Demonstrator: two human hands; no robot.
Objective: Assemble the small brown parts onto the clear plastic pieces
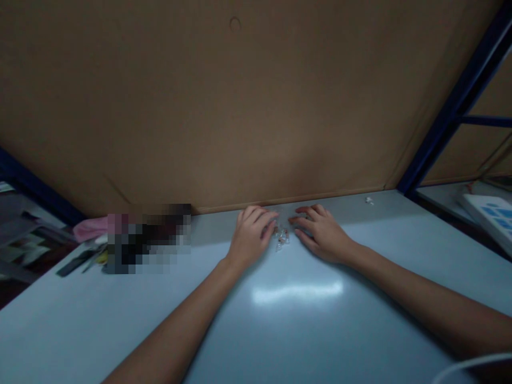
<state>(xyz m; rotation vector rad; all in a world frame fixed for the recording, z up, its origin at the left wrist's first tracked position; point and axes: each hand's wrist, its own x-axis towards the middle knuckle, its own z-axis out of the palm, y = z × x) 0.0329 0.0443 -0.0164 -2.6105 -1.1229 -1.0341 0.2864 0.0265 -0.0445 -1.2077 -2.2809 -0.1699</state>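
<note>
Between my two hands, near the back of the white table (304,330), lies a small heap of clear, shiny little pieces (282,238) with some brownish bits; they are too small to name. My left hand (253,232) rests at the heap's left side, palm down, its fingers bent loosely toward the pieces and its thumb apart. On the other side, my right hand (320,230) has its fingers spread and curved toward the heap. Neither hand visibly holds a piece, though the undersides of the fingers are hidden.
A brown board (256,106) rises along the table's back edge, between blue metal posts (436,136). At left are a pink cloth (92,228), a dark flat object (76,263) and a blurred-out patch. Small white bits (369,201) lie at back right. A white-and-blue box (492,213) stands far right.
</note>
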